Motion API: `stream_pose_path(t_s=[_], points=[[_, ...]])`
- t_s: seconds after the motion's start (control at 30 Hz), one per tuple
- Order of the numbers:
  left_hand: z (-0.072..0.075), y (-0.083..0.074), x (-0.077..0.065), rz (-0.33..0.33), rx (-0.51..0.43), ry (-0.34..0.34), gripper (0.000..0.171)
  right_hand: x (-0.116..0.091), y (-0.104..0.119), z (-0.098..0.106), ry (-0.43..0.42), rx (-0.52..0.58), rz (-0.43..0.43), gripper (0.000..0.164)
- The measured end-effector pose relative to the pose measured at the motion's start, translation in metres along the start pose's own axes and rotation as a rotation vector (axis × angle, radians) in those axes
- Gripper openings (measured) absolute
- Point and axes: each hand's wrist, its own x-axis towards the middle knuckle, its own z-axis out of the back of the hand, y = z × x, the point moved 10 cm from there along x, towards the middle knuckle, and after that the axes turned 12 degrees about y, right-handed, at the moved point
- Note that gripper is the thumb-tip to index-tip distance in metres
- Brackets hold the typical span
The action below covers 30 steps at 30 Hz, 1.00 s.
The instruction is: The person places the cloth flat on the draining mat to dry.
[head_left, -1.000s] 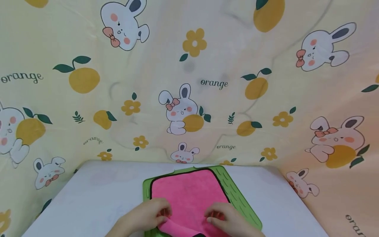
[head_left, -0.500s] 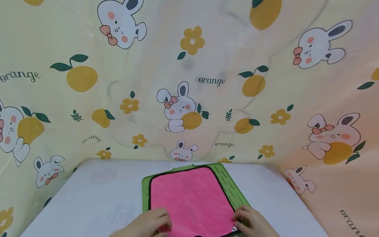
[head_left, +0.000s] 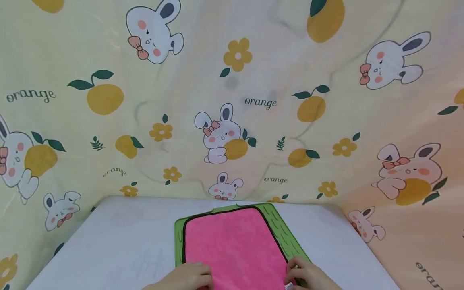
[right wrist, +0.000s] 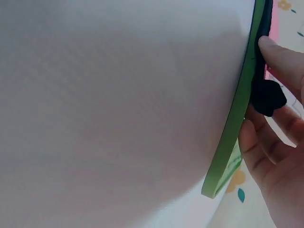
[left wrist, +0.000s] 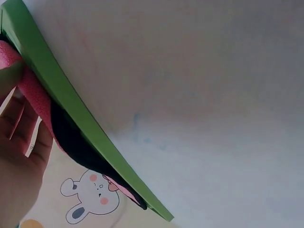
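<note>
A pink cloth [head_left: 232,245] with black edging lies over a green board [head_left: 284,233], whose rim shows on the left, far and right sides. At the cloth's near left part is my left hand [head_left: 192,277]. The left wrist view shows its thumb and fingers pinching the fuzzy pink cloth [left wrist: 33,92] beside the board's edge. My right hand [head_left: 309,276] holds the cloth's near right border, by a small white tag [head_left: 288,286]. In the right wrist view its thumb presses the black edging, and a bunched black bit [right wrist: 268,97] pokes out between thumb and fingers.
The board rests on a white table [head_left: 127,233]. Behind and to both sides hangs a pale curtain [head_left: 203,84] printed with rabbits, oranges and flowers. The board's near edge falls outside the head view.
The cloth's near edge, folded up a second ago, now lies spread out. My right hand has moved right to the cloth's border; my left has come slightly nearer.
</note>
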Motion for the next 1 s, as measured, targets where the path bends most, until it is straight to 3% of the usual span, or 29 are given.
stream_pose_path(t_s=[0.27,0.43,0.53,0.77,1.0], points=[[0.008,0.001,-0.007,-0.003,-0.065,-0.012,0.009,0.001,0.007,0.003,0.011,-0.036,0.049,0.006],[0.008,-0.001,-0.009,-0.007,-0.227,0.019,0.016,-0.002,0.005,0.017,-0.050,-0.128,-0.052,0.008],[0.006,-0.004,-0.006,-0.008,-0.247,0.030,0.014,-0.003,0.002,0.020,-0.055,-0.174,-0.107,0.012],[0.004,-0.009,-0.004,0.000,-0.159,0.031,0.013,-0.005,-0.008,0.004,0.052,-0.106,-0.135,0.007],[0.011,-0.035,-0.006,-0.093,0.046,-0.143,0.008,-0.005,-0.010,0.000,0.066,-0.013,-0.140,0.007]])
